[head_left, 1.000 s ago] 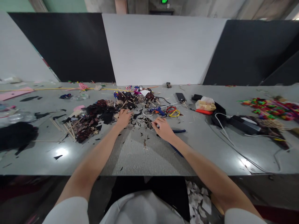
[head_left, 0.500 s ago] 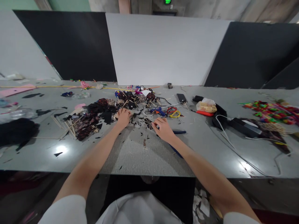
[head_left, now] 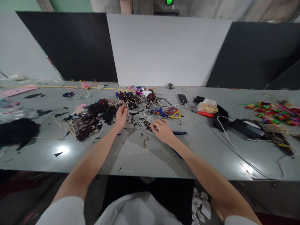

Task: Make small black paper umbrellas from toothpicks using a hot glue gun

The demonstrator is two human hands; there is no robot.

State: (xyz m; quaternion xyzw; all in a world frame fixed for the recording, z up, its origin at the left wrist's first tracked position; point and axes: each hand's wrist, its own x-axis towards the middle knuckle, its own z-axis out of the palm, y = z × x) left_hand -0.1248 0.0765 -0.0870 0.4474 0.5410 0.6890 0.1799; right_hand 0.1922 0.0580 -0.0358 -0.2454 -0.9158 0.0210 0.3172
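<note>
Between the fingers of my left hand (head_left: pixel 121 116) is a short wooden stick (head_left: pixel 127 107), held nearly upright. My right hand (head_left: pixel 160 128) pinches the edge of a small black disc with pale sticks fanned across it (head_left: pixel 147 125), close to the tabletop. Beyond my hands lies a heap of dark fabric pieces and stick wheels (head_left: pixel 132 104). A blue glue gun (head_left: pixel 159 112) rests just past my right hand, near yellow-handled scissors (head_left: pixel 175 114). Blue-handled pliers (head_left: pixel 179 132) lie partly under my right wrist.
Loose sticks (head_left: pixel 70 128) and dark patterned fabric (head_left: pixel 86 126) lie left. A phone (head_left: pixel 182 99), an orange-red tool (head_left: pixel 206 114) and a white cable (head_left: pixel 231 145) are to the right, with colourful pipe cleaners (head_left: pixel 278 112) farther over. Upright panels (head_left: pixel 168 50) stand along the back.
My left hand has risen slightly from the scraps and shifted a little left, now with a stick showing in its fingers. The disc in my right hand has tilted slightly.
</note>
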